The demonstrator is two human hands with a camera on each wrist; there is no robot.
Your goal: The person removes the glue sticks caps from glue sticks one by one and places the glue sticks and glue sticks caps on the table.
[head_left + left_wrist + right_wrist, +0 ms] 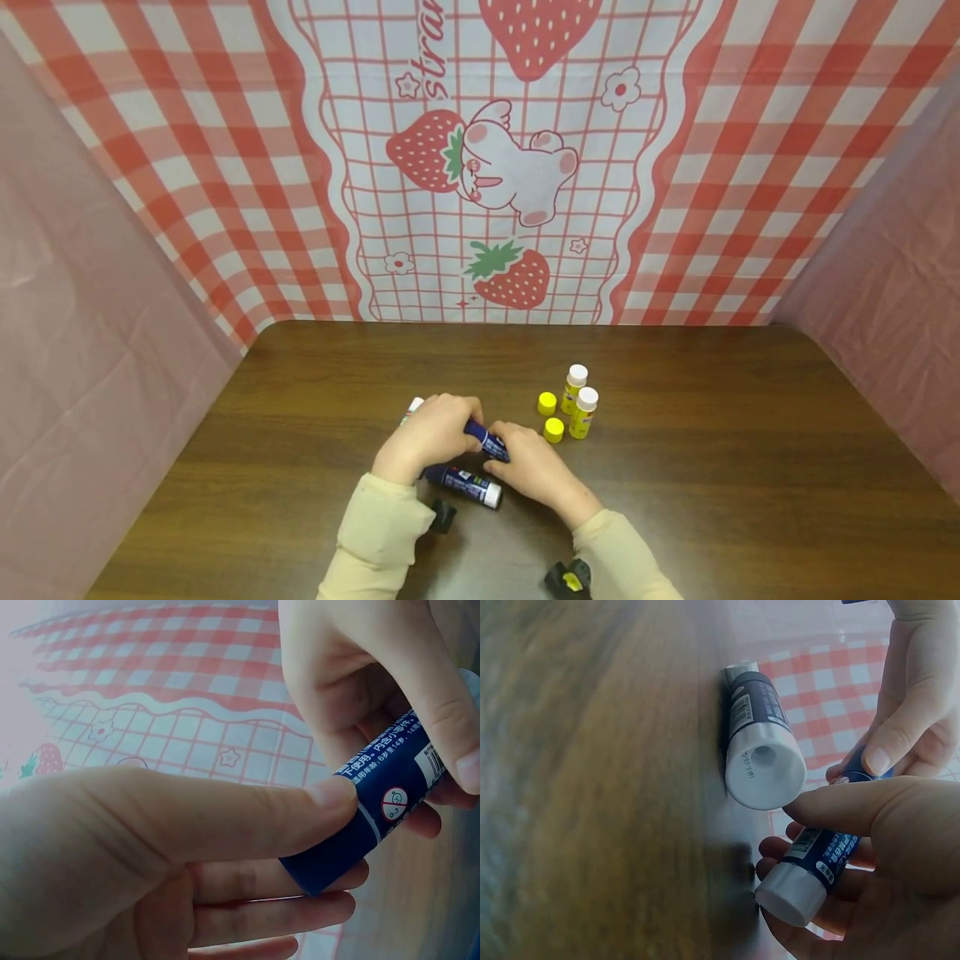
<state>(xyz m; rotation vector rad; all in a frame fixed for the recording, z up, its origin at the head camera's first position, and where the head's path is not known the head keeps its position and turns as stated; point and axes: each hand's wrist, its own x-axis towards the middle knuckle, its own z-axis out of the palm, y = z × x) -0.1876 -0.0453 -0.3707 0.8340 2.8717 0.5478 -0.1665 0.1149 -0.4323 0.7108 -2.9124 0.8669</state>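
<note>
Both hands hold one dark blue glue stick between them, tilted over the table. My left hand pinches its plain blue capped end between thumb and fingers. Around the labelled body, toward the white base, my right hand has its thumb and fingers curled; the white base shows in the right wrist view. A second blue glue stick lies on the table just below the hands, its white base facing right. Past the left hand, a white end of another item peeks out, the rest hidden.
Right of the hands, two small yellow bottles with white tops stand upright, with two yellow caps beside them. Everything is on a brown wooden table. A red-and-white strawberry cloth hangs behind the table's far edge.
</note>
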